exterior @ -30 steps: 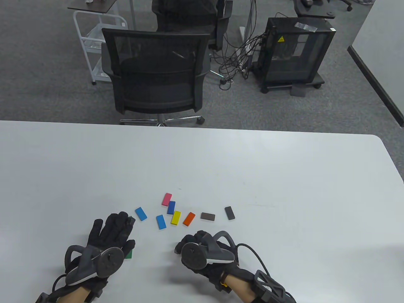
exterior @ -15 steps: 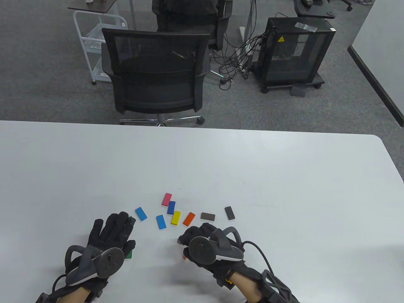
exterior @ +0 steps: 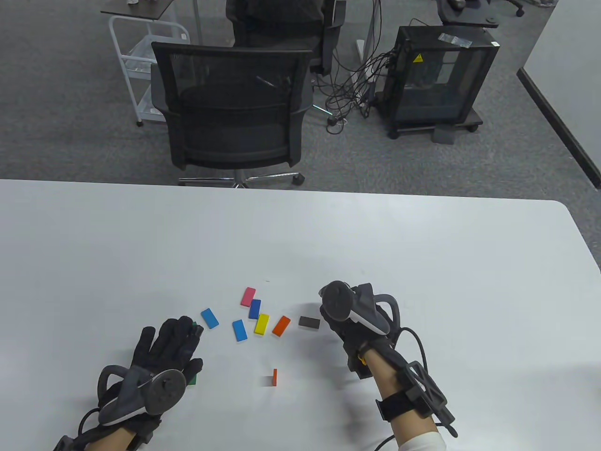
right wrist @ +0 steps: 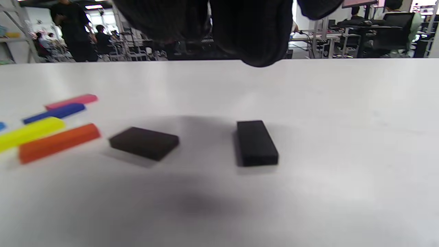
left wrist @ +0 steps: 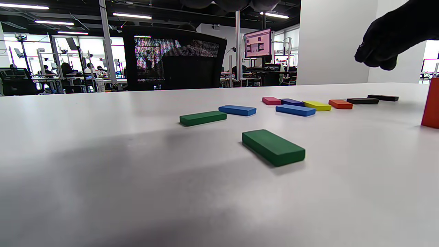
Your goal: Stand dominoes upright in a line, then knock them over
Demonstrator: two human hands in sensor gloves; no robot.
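One red domino (exterior: pixel 274 377) stands upright near the table's front, seen too at the right edge of the left wrist view (left wrist: pixel 431 103). Several coloured dominoes lie flat beyond it: pink (exterior: pixel 248 297), dark blue (exterior: pixel 255 308), yellow (exterior: pixel 261 324), orange (exterior: pixel 281 326), brown (exterior: pixel 309 322) and two light blue (exterior: pixel 209 318). My right hand (exterior: pixel 339 315) hovers over the black domino (right wrist: pixel 256 142), fingers (right wrist: pixel 253 34) hanging above it and holding nothing. My left hand (exterior: pixel 178 336) lies flat with fingers spread over two green dominoes (left wrist: pixel 273 147), (left wrist: pixel 203 118).
The white table (exterior: pixel 422 263) stretches far and right of the dominoes. A black mesh office chair (exterior: pixel 232 103) stands beyond the far edge, with a black cabinet (exterior: pixel 436 80) and cables on the carpet.
My right hand set the red domino upright, let it go, and moved up and to the right to hover over the black domino. The left hand stayed put.
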